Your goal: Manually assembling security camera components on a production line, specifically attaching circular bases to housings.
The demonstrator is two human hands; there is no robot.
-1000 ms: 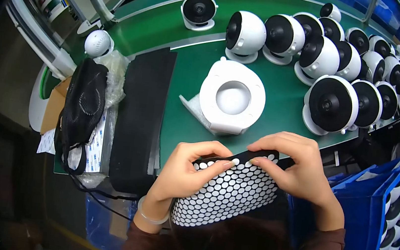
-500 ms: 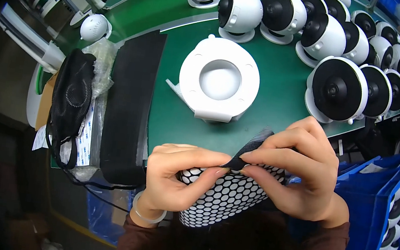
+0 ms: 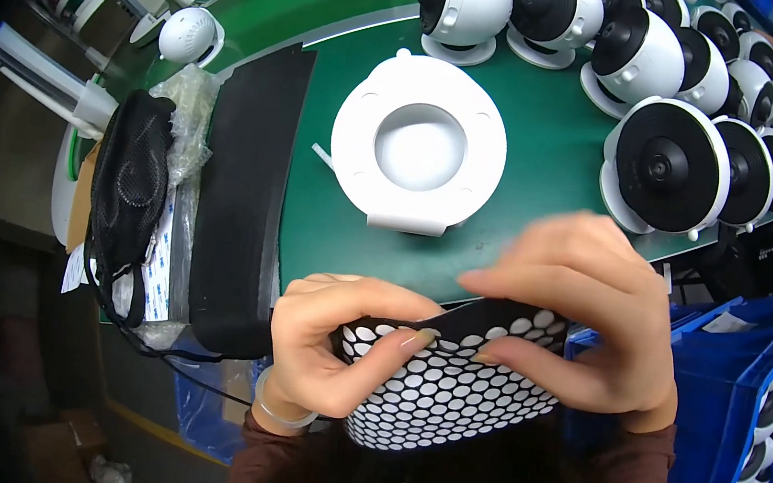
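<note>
Close to me is a flexible black sheet (image 3: 459, 395) covered in rows of white round dots. My left hand (image 3: 336, 341) pinches its upper edge between thumb and forefinger, the thumb on the dotted face. At the sheet's right part, my right hand (image 3: 599, 316) has its thumb against the dots, while its forefinger is above the edge, apart from the thumb. Those upper fingers are smeared by motion, so their grip is unclear. Beyond the hands, a white rounded housing (image 3: 356, 132) with a circular opening rests on the green work surface (image 3: 337, 255).
White ball-shaped cameras (image 3: 654, 67) with black fronts crowd the back right. Left of the housing lies a black flat sheet (image 3: 244, 185), beside a black mesh pouch (image 3: 129, 200) and clear plastic wrap (image 3: 191, 121). A blue bin (image 3: 707, 378) stands right, holding more cameras.
The right forefinger has lifted away from the thumb, and the dark textured flap it pinched no longer stands up. The dotted sheet shows more of its face. The view has shifted slightly.
</note>
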